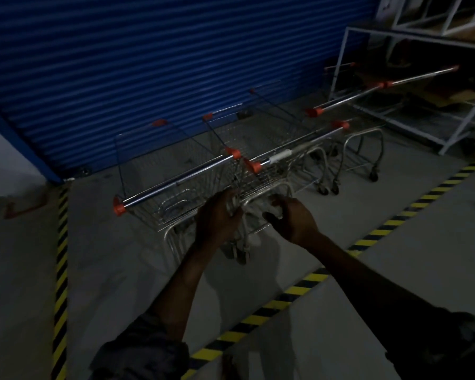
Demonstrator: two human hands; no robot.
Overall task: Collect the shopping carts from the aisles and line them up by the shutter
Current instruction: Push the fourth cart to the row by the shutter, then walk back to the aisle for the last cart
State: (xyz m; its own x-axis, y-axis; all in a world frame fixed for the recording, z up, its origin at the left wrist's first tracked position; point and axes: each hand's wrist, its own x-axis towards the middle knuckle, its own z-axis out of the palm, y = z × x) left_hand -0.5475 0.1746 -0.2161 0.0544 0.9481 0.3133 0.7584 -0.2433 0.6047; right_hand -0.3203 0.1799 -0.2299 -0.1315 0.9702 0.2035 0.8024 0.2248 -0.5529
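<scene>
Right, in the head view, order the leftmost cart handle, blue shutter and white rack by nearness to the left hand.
1. Leftmost cart handle, just left of the left hand.
2. Blue shutter, straight ahead at the back.
3. White rack, far right.

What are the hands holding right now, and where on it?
Left hand grips an upright chrome tube at the nearest cart's rear frame; right hand grips the next cart's curved rear bar. Neither holds a handle. Dim view.

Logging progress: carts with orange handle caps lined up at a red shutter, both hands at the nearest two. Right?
No: the head view shows a blue shutter, not red. The carts with orange handle caps are lined up there, left hand and right hand at the nearest two.
</scene>
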